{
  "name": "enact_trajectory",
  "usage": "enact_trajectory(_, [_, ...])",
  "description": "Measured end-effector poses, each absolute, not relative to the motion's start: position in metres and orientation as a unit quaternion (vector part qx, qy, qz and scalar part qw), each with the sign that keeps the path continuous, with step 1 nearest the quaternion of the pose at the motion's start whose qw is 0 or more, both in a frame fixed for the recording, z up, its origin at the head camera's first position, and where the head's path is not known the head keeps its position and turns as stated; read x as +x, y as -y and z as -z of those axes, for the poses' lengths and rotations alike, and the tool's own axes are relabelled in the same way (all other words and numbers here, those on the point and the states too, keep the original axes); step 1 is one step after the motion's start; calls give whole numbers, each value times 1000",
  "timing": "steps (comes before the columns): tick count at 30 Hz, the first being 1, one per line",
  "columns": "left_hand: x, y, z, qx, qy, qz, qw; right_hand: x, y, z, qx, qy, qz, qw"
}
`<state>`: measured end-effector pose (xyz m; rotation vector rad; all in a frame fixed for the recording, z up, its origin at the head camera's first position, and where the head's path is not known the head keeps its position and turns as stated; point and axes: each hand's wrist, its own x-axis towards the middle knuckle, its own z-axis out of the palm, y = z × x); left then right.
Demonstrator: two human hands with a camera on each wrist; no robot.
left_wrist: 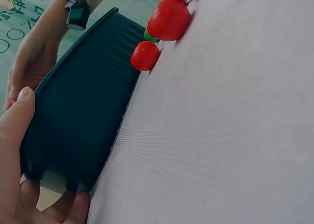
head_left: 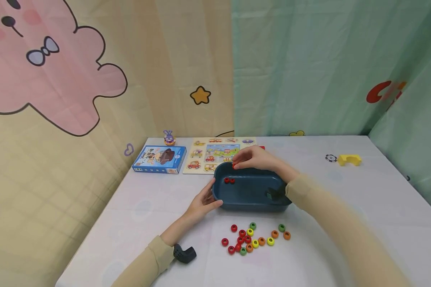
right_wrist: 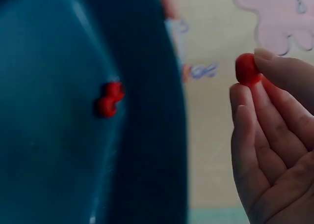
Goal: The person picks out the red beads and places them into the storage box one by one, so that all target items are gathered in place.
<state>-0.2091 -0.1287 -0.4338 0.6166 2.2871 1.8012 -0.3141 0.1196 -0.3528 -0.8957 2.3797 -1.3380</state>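
A dark blue plastic basin (head_left: 253, 207) stands mid-table with two red beads (right_wrist: 109, 100) lying inside its left part. My left hand (head_left: 201, 203) grips the basin's left end, its thumb near the rim and its fingers curled round the end wall in the left wrist view. Above the basin's far rim, my right hand (head_left: 253, 158) pinches a red bead (right_wrist: 248, 70) between thumb and fingertips. In front of the basin lies a loose group of red, orange, yellow and green beads, among them a red bead (head_left: 224, 242) and an orange bead (head_left: 287, 235).
Behind the basin lies a picture puzzle board (head_left: 197, 154), with a blue box (head_left: 159, 159) to its left. A small purple rabbit figure (head_left: 169, 138) stands behind the box. At the right rear are a yellow arch block (head_left: 349, 160) and a small black-and-white disc (head_left: 331, 158).
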Motion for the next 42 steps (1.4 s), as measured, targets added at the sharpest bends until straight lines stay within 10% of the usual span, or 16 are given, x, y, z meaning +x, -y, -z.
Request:
enact_trajectory(24, [-209,129,433,208,-762,-607,94,-338,-106,418,-331,-884,306,120])
enact_trajectory(42, [-208,129,433,214,-765,-603,80,-302,-119,359,-341,-854,370,134])
